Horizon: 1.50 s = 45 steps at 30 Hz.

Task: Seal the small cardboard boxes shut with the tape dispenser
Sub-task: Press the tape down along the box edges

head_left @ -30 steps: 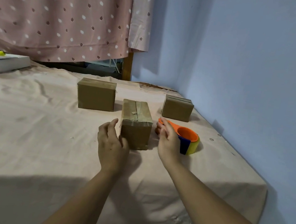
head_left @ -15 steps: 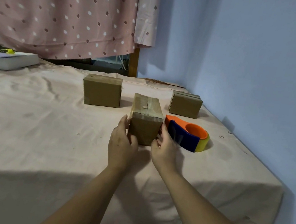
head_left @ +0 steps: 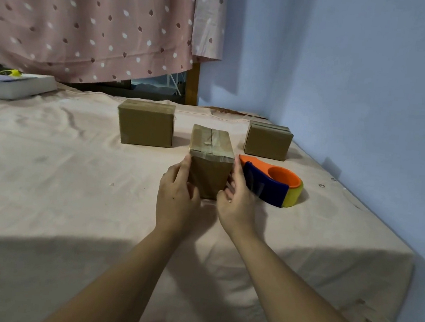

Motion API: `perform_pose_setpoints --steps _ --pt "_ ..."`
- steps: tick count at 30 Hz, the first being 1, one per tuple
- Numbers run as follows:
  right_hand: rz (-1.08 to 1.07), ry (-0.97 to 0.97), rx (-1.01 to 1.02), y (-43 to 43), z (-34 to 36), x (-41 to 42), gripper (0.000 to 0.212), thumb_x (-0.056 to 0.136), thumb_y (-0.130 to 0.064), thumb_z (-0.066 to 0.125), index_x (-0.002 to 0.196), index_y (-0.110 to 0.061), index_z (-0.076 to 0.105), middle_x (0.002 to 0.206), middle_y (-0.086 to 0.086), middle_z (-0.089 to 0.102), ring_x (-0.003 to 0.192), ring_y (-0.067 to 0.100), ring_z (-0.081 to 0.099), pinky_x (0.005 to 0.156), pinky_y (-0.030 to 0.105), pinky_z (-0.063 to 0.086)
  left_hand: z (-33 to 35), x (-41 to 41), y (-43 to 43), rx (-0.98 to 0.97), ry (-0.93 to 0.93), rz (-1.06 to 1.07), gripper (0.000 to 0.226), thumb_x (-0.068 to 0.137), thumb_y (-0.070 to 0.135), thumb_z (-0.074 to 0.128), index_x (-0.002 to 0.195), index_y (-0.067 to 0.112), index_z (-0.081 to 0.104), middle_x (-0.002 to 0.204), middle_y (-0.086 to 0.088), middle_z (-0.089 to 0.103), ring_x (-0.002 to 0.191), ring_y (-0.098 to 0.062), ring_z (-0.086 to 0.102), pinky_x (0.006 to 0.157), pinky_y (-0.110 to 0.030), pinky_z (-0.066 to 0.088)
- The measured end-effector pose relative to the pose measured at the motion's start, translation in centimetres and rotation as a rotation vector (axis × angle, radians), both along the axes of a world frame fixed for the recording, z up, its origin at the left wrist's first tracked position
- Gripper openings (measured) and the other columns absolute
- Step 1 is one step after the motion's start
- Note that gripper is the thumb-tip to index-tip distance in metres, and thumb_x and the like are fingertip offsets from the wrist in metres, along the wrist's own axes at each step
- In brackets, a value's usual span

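A small cardboard box (head_left: 211,158) stands on the bed in the middle, with clear tape along its top seam and over its near edge. My left hand (head_left: 176,199) presses flat against its left side, and my right hand (head_left: 238,202) presses against its right side with straight fingers. The orange, blue and yellow tape dispenser (head_left: 278,185) lies on the sheet just right of my right hand, untouched. Two more small boxes sit behind: one at the back left (head_left: 146,124) and one at the back right (head_left: 267,144).
The bed is covered by a pale pink sheet (head_left: 62,172). A blue wall (head_left: 356,84) runs along its right side. A white book (head_left: 16,87) with a yellow object (head_left: 9,72) on it lies at the far left. A dotted pink curtain (head_left: 90,19) hangs behind.
My right hand left the tape dispenser and came to the middle box's right side. My left hand closed in on its left side, so both hands now press the box.
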State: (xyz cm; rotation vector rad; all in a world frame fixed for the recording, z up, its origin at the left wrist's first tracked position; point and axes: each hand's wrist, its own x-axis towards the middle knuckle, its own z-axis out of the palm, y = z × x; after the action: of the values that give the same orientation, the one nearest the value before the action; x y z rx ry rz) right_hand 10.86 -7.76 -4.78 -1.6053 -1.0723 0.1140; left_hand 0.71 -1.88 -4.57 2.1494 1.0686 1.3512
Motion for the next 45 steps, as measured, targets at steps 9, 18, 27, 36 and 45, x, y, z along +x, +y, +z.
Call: perform_pose_setpoints --steps 9,18,27,36,45 --pt "0.011 0.03 -0.007 0.0 -0.4 0.2 0.074 0.091 -0.004 0.053 0.151 -0.03 0.017 0.144 0.003 0.045 0.128 0.015 0.048 0.101 0.024 0.041 -0.1 -0.1 0.3 0.034 -0.005 0.005 0.059 0.092 0.004 0.051 0.147 0.018 0.034 0.135 -0.008 0.052 0.12 -0.024 0.05 0.101 -0.041 0.046" --pt "-0.057 -0.043 0.089 0.3 -0.7 0.3 0.069 0.09 -0.003 0.049 0.15 -0.026 0.023 0.151 -0.001 0.036 0.138 0.015 0.035 0.109 0.04 0.04 0.0 -0.1 0.0 0.009 -0.031 -0.013 0.054 0.094 0.002 0.05 0.145 0.017 0.039 0.134 -0.006 0.056 0.12 -0.023 0.055 0.102 -0.039 0.047" --pt "-0.031 -0.021 0.197 -0.4 -0.5 0.0 0.059 0.087 0.005 0.053 0.139 -0.017 0.036 0.132 -0.004 0.048 0.121 0.002 0.044 0.09 0.002 0.038 0.2 -0.1 -0.3 0.026 -0.154 -0.022 0.05 0.093 0.013 0.051 0.142 0.014 0.041 0.123 -0.009 0.056 0.104 -0.019 0.057 0.09 -0.036 0.051" --pt "-0.053 -0.093 0.147 -0.1 -0.8 0.1 0.058 0.087 0.0 0.055 0.139 -0.02 0.038 0.135 -0.001 0.051 0.12 0.007 0.047 0.092 0.013 0.04 0.0 0.0 0.1 0.018 -0.108 0.01 0.043 0.092 0.002 0.049 0.134 0.008 0.051 0.118 -0.011 0.06 0.104 -0.023 0.058 0.089 -0.031 0.048" --pt "-0.142 -0.053 0.276 0.3 -0.5 0.5 0.034 0.097 -0.006 0.044 0.13 -0.015 0.049 0.124 0.0 0.06 0.115 0.014 0.057 0.095 0.031 0.05 0.2 0.2 0.8 -0.105 -0.205 -0.03 0.042 0.093 0.001 0.041 0.134 0.008 0.049 0.124 -0.01 0.056 0.112 -0.023 0.054 0.096 -0.032 0.043"
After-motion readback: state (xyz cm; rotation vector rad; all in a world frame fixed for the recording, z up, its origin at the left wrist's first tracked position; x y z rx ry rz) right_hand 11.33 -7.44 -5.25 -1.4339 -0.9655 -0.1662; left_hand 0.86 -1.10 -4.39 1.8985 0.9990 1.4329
